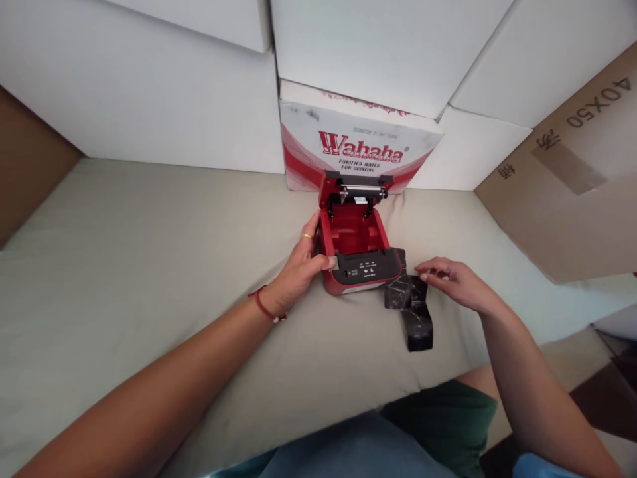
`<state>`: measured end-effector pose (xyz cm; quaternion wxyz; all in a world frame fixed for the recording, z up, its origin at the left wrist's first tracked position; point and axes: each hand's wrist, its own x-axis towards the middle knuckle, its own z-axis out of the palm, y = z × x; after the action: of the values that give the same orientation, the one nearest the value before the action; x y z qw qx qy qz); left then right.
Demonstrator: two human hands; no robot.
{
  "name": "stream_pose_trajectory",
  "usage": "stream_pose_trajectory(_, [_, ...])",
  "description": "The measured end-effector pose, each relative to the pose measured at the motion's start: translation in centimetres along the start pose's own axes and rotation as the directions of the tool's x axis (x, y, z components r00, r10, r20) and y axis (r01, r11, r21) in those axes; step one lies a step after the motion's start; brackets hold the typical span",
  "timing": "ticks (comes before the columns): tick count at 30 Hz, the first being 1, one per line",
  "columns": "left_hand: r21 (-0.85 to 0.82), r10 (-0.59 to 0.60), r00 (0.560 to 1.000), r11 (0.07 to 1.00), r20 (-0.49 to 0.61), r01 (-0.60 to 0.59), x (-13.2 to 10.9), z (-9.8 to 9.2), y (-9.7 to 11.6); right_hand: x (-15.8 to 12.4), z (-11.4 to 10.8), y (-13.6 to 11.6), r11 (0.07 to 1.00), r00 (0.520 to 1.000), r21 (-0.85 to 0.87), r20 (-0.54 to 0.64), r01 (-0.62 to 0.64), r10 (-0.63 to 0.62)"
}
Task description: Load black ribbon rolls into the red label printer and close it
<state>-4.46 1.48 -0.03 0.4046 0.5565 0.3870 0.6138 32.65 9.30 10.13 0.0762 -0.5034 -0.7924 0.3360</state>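
A red and black label printer (355, 229) stands on the cloth-covered surface with its lid (358, 186) tipped up and back. Its red inner compartment is exposed, and I see no roll in it. My left hand (298, 269) grips the printer's left side, thumb pressed on a grey tab at the front corner and fingers along the wall. Beside the front right corner lies a folded black strip (418, 325) with light streaks. My right hand (450, 282) hovers at the strip's upper right edge, fingers loosely stretched out and thumb apart; whether the fingertips touch it I cannot tell.
Behind the printer, a white and red Wahaha water carton (358, 143) leans against large white boxes (189, 99). A brown cardboard box (572, 172) stands at the right and another brown box (30, 166) at the left. The surface's front edge is close to my lap.
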Motion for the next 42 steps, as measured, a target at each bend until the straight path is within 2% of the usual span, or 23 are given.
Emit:
stream_pose_trajectory(3, [-0.213,-0.139,0.990,0.967,0.032,0.143,-0.1,0.1,0.8,-0.7,1.3,-0.6,0.989,0.986,-0.058,0.105,0.134,-0.128])
stream_pose_trajectory(5, [-0.251,-0.165,0.986,0.954,0.009,0.162,-0.2,0.2,1.2,-0.8,2.0,-0.9,0.980,0.976,-0.078,0.137,0.182,-0.170])
stream_pose_trajectory(7, [-0.269,-0.189,0.982,0.946,-0.001,0.182,-0.3,0.2,1.2,-1.2,1.9,-1.2,0.976,0.970,-0.107,0.170,0.192,-0.172])
stream_pose_trajectory(9, [-0.279,-0.206,0.978,0.940,-0.009,0.195,-0.4,0.3,1.0,-2.2,0.3,-1.6,0.974,0.957,-0.125,0.248,0.187,-0.152])
stream_pose_trajectory(13, [-0.264,-0.159,0.986,0.954,-0.046,0.142,-0.7,0.4,0.6,-4.4,-6.1,-4.7,0.976,0.880,-0.037,0.442,0.214,-0.176])
stream_pose_trajectory(15, [-0.216,-0.123,0.988,0.971,-0.089,0.102,-1.0,0.5,0.5,-4.3,-8.5,-7.5,0.969,0.870,0.000,0.440,0.248,-0.223])
stream_pose_trajectory(17, [-0.091,-0.083,0.983,0.993,-0.164,0.068,-1.4,0.6,0.7,-2.9,-8.9,-10.6,0.958,0.876,0.016,0.401,0.285,-0.268])
stream_pose_trajectory(20, [0.212,0.095,0.948,0.977,-0.304,-0.030,-2.2,0.7,1.7,0.8,-5.8,-14.5,0.928,0.901,-0.052,0.263,0.370,-0.345])
stream_pose_trajectory(22, [0.419,0.276,0.905,0.900,-0.323,-0.124,-2.6,0.8,2.8,3.4,-2.6,-16.4,0.883,0.908,-0.212,0.137,0.418,-0.397])
stream_pose_trajectory(24, [0.584,0.417,0.875,0.784,-0.244,-0.211,-3.0,1.2,4.0,5.4,0.4,-17.7,0.834,0.925,-0.406,0.092,0.373,-0.369])
stream_pose_trajectory(27, [0.712,0.522,0.852,0.614,-0.041,-0.342,-3.5,2.2,5.8,7.0,3.1,-19.3,0.756,0.957,-0.591,0.114,0.282,-0.267])
stream_pose_trajectory(31, [0.756,0.566,0.803,0.439,0.186,-0.485,-4.0,3.8,7.7,7.9,3.9,-20.6,0.723,0.975,-0.655,0.132,0.220,-0.177])
stream_pose_trajectory(34, [0.769,0.534,0.795,0.368,0.286,-0.523,-3.9,4.4,8.6,8.3,4.0,-21.2,0.712,0.984,-0.680,0.129,0.175,-0.119])
stream_pose_trajectory(38, [0.789,0.480,0.807,0.319,0.342,-0.524,-3.7,4.5,8.9,9.0,4.6,-21.9,0.678,0.982,-0.712,0.160,0.184,-0.098])
stream_pose_trajectory(42, [0.809,0.457,0.815,0.285,0.356,-0.514,-3.7,4.5,8.7,10.1,4.9,-21.9,0.677,0.964,-0.688,0.229,0.261,-0.139])
